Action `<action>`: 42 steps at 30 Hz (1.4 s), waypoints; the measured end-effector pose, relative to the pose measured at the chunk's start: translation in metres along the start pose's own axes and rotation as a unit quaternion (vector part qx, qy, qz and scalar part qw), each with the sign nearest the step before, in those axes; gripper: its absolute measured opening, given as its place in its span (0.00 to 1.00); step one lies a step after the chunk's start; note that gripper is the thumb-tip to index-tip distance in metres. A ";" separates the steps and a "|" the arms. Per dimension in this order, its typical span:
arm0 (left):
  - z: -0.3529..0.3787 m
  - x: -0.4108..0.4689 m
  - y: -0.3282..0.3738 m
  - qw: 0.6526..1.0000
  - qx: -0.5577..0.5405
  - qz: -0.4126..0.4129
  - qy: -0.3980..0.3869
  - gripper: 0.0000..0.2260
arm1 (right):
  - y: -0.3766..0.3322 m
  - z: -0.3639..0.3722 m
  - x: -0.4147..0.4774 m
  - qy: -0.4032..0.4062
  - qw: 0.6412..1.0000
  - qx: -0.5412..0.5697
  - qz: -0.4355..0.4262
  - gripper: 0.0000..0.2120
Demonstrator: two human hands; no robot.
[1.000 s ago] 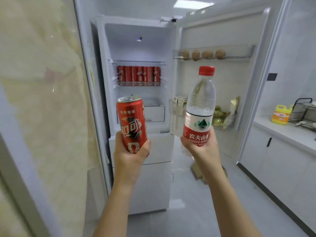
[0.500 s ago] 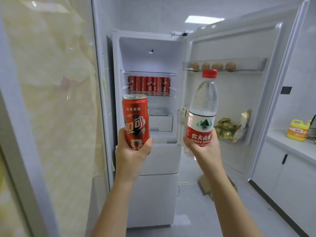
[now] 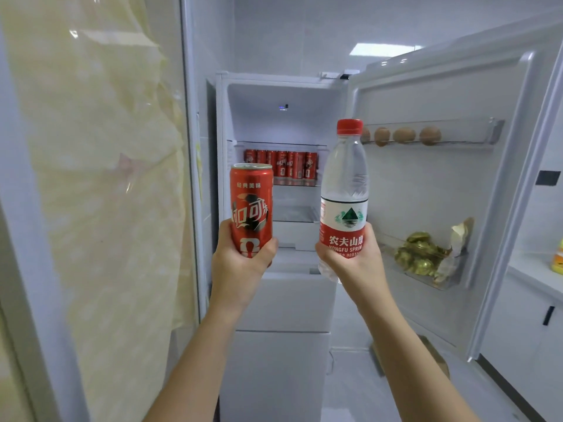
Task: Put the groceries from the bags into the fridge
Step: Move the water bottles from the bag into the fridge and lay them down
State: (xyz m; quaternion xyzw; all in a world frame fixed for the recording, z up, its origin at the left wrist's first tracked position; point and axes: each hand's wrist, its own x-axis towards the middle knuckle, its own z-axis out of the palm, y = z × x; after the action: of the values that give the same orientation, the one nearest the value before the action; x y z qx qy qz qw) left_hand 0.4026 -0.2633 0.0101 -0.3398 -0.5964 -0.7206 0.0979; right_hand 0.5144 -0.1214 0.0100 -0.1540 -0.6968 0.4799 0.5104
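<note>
My left hand (image 3: 240, 263) grips a tall red cola can (image 3: 251, 205) by its lower part and holds it upright. A clear water bottle (image 3: 344, 184) with a red cap and a red-and-white label stands upright in my right hand (image 3: 350, 257), which grips its lower half. Both are raised in front of the open white fridge (image 3: 283, 95). Inside, a row of several red cans (image 3: 280, 164) lines a glass shelf, with a white drawer below.
The fridge door (image 3: 441, 193) hangs open to the right, with several eggs (image 3: 402, 135) on its top rack and gold-wrapped packets (image 3: 423, 251) in a lower bin. A glass partition (image 3: 91, 193) is at the left. A white counter (image 3: 536, 278) at the right. Brown paper (image 3: 432, 351) on the floor.
The view has shifted, so the fridge now sits further right and lower. Both hands have stayed raised with the can and bottle, which have drawn slightly closer together.
</note>
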 end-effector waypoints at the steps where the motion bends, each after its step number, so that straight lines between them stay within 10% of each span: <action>1: 0.001 0.004 -0.001 1.000 0.002 0.002 0.002 0.20 | 0.003 0.002 0.003 -0.002 1.000 0.000 0.001 0.24; 42: 0.139 0.339 -0.285 0.992 0.000 -0.092 -0.082 0.19 | 0.268 0.161 0.327 0.054 0.996 -0.030 0.065 0.21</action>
State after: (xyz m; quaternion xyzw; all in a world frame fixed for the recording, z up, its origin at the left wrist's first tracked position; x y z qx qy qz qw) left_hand 0.0446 0.0316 -0.0024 -0.3417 -0.6309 -0.6964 -0.0178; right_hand 0.1609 0.1584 -0.0298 -0.2401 -0.6710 0.4820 0.5097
